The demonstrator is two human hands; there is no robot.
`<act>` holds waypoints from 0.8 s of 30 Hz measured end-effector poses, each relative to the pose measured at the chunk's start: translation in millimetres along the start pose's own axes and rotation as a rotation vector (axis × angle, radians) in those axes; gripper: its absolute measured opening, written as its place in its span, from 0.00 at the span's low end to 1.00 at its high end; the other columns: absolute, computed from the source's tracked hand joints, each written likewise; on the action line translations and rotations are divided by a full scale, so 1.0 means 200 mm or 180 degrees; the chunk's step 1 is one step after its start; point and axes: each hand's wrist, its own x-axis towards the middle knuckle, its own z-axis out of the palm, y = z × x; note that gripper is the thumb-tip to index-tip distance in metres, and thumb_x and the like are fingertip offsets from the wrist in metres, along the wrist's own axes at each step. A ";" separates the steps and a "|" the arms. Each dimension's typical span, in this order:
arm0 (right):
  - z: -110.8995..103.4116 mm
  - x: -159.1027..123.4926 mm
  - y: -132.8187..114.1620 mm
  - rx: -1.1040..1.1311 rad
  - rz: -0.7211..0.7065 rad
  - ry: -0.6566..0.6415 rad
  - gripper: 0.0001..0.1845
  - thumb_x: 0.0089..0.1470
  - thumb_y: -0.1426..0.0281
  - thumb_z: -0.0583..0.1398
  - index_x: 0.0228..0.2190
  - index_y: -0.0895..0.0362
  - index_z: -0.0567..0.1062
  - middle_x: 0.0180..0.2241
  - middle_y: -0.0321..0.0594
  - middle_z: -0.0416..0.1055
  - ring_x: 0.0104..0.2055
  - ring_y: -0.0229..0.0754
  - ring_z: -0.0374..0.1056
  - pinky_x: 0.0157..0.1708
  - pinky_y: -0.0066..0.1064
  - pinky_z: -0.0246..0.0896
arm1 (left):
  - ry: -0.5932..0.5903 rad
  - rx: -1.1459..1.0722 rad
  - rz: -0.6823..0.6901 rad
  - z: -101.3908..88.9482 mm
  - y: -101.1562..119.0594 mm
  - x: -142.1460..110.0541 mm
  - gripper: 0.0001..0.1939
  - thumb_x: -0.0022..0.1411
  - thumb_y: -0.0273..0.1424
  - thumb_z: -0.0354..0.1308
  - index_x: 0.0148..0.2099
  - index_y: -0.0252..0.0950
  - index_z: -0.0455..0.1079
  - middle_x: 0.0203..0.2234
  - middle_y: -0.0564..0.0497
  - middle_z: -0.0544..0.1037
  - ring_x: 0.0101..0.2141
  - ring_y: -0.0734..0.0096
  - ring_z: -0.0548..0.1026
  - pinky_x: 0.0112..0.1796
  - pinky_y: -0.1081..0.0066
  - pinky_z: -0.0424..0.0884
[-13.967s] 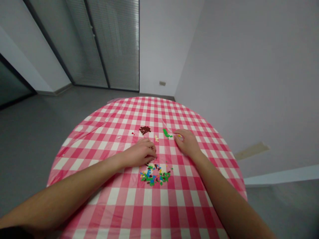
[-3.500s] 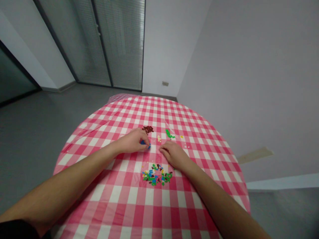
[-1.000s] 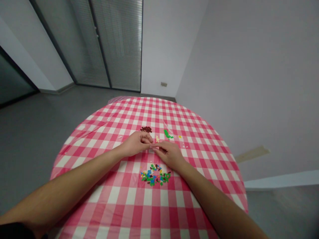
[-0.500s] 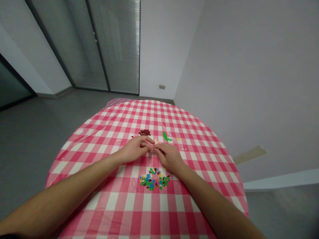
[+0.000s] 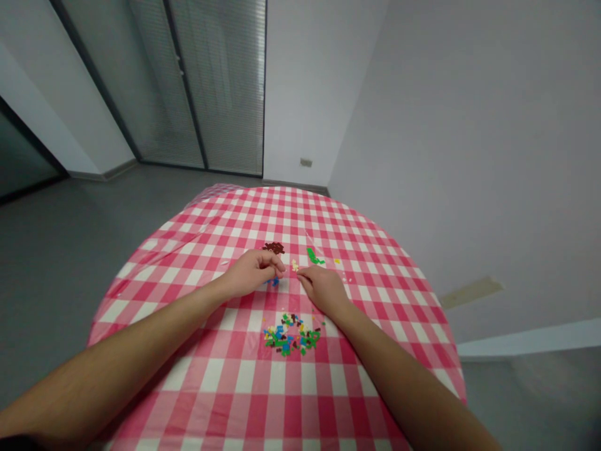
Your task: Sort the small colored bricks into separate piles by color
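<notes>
pieces (image 5: 275,282), blue, beside left hand (image 5: 254,273)

Arms, pair, bare forearms.
Sleeve (image 5: 16,443): black, one edge visible, left arm (image 5: 117,347); left hand (image 5: 251,272), right hand (image 5: 326,290): bare.

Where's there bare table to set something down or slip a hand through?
The cloth is bare on the near side of the mixed pile, and at the far end, beyond the brown and green pieces. It's crowded around the hands: blue pieces by the left hand, cream ones by the right hand.
</notes>
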 end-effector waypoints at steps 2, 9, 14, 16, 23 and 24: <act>0.01 0.01 0.00 0.0026 0.0029 0.0111 0.11 0.63 0.66 0.57 0.37 0.54 0.80 0.39 0.41 0.80 0.40 0.44 0.74 0.38 0.32 0.64 | -0.0027 0.0102 0.0007 0.00 0.00 0.00 0.10 0.53 0.21 0.52 0.34 0.34 0.73 0.27 0.50 0.79 0.30 0.71 0.76 0.35 0.70 0.71; 0.02 0.01 0.00 0.0089 0.0184 0.0363 0.09 0.62 0.67 0.59 0.35 0.55 0.79 0.36 0.42 0.79 0.38 0.44 0.74 0.36 0.31 0.63 | -0.0578 0.1623 0.0440 -0.02 0.06 -0.04 0.14 0.53 0.19 0.52 0.36 0.35 0.77 0.31 0.50 0.81 0.32 0.69 0.76 0.37 0.69 0.69; 0.03 0.00 0.00 0.0261 -0.0034 0.0443 0.07 0.60 0.69 0.59 0.36 0.56 0.79 0.36 0.41 0.79 0.37 0.43 0.73 0.37 0.31 0.63 | -0.1679 0.2076 0.1104 0.02 0.10 -0.08 0.14 0.56 0.19 0.56 0.41 0.37 0.78 0.36 0.49 0.82 0.37 0.67 0.77 0.42 0.70 0.68; 0.03 0.00 0.00 0.0301 -0.0078 0.0465 0.07 0.60 0.69 0.59 0.36 0.56 0.78 0.36 0.42 0.79 0.37 0.43 0.73 0.37 0.31 0.63 | -0.1783 0.2126 0.1282 0.04 0.09 -0.08 0.12 0.57 0.20 0.58 0.41 0.37 0.78 0.36 0.48 0.82 0.38 0.66 0.77 0.43 0.70 0.68; 0.02 -0.01 -0.01 0.0411 -0.0052 0.0508 0.07 0.59 0.70 0.59 0.36 0.56 0.79 0.35 0.41 0.79 0.37 0.44 0.73 0.37 0.32 0.63 | -0.1683 0.2270 0.1255 0.08 0.05 -0.07 0.07 0.59 0.21 0.60 0.35 0.36 0.78 0.31 0.50 0.82 0.34 0.69 0.77 0.41 0.72 0.67; 0.01 -0.02 -0.01 0.0436 -0.0064 0.0508 0.07 0.59 0.70 0.59 0.37 0.56 0.79 0.35 0.41 0.79 0.37 0.44 0.73 0.37 0.32 0.63 | -0.1670 0.2255 0.1224 0.07 0.04 -0.06 0.06 0.59 0.21 0.61 0.34 0.36 0.78 0.30 0.51 0.82 0.33 0.69 0.76 0.39 0.72 0.67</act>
